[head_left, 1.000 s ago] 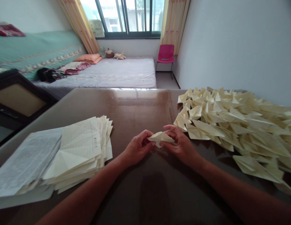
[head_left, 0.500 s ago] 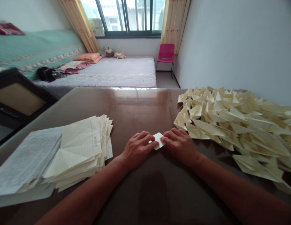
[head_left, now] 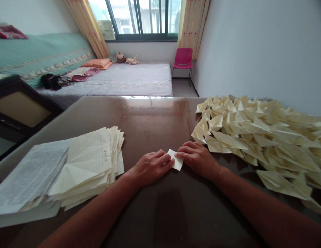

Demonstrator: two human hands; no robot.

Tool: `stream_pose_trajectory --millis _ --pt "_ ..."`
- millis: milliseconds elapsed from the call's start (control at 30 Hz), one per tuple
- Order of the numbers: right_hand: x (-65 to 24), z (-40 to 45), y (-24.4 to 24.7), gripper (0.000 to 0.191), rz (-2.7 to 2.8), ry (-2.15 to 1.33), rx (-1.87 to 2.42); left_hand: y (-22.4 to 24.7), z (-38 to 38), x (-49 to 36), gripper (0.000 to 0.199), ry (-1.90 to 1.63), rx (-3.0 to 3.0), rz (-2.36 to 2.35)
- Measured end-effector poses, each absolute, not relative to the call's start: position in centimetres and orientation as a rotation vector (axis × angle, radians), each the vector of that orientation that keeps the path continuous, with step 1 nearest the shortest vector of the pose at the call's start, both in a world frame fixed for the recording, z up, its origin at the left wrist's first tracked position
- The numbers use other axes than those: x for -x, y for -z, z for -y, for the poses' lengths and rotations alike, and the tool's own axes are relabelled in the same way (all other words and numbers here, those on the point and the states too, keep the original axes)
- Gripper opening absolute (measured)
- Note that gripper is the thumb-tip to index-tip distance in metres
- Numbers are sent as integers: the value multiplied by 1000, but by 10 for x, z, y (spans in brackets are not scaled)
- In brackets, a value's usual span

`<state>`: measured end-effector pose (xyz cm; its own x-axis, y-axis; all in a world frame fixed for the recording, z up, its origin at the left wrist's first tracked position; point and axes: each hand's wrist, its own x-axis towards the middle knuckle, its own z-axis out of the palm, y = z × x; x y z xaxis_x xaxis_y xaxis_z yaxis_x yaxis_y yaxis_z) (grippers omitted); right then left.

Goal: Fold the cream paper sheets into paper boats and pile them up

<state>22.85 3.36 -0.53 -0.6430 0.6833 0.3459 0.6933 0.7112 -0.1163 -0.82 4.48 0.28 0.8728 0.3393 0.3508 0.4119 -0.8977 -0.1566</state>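
A small folded piece of cream paper [head_left: 178, 164] lies between my two hands near the middle of the brown table [head_left: 150, 125]. My left hand [head_left: 153, 167] has its closed fingers on the paper's left side, thumb near its centre. From the right, my right hand [head_left: 198, 159] pinches the upper right part of the same paper. The fingers hide both sides of it. To the left lies a stack of creased cream sheets [head_left: 89, 158], and a large pile of folded paper pieces [head_left: 256, 127] covers the right of the table.
Greyish printed sheets [head_left: 33, 172] lie left of the cream stack. A dark wooden chair [head_left: 23, 103] stands at the table's left edge. Beyond the table are a bed [head_left: 139, 77] and a pink chair [head_left: 183, 59]. A white wall [head_left: 253, 51] rises at the right.
The small paper has turned and shifted slightly towards me. My left hand has moved a little right and down, and my right hand has moved slightly left along the paper.
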Motion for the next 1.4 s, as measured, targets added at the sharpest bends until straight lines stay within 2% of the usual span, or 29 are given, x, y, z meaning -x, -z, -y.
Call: stream_pose_trajectory --millis 167,233,333,567,733,1067,1400 --pt "-232 -28 -7 24 2633 55 1062 -2 -43 5 25 314 2935 625" --pt "-235 -29 -8 20 2657 30 1021 -2 -44 6 24 295 2969 663" --pt "-239 -32 -7 16 2688 -86 954 -5 -45 8 22 251 3025 705" --pt "-245 -39 -3 20 2623 -341 949 -17 -46 12 20 132 3015 798" --pt "-240 -37 0 24 2592 -252 984 -17 -47 11 15 171 2942 947" --pt "-230 -36 7 24 2414 -372 1277 -4 -53 10 28 407 3082 1511" --pt "-209 -32 5 26 2471 -27 1576 3 -53 -6 34 203 2788 1675"
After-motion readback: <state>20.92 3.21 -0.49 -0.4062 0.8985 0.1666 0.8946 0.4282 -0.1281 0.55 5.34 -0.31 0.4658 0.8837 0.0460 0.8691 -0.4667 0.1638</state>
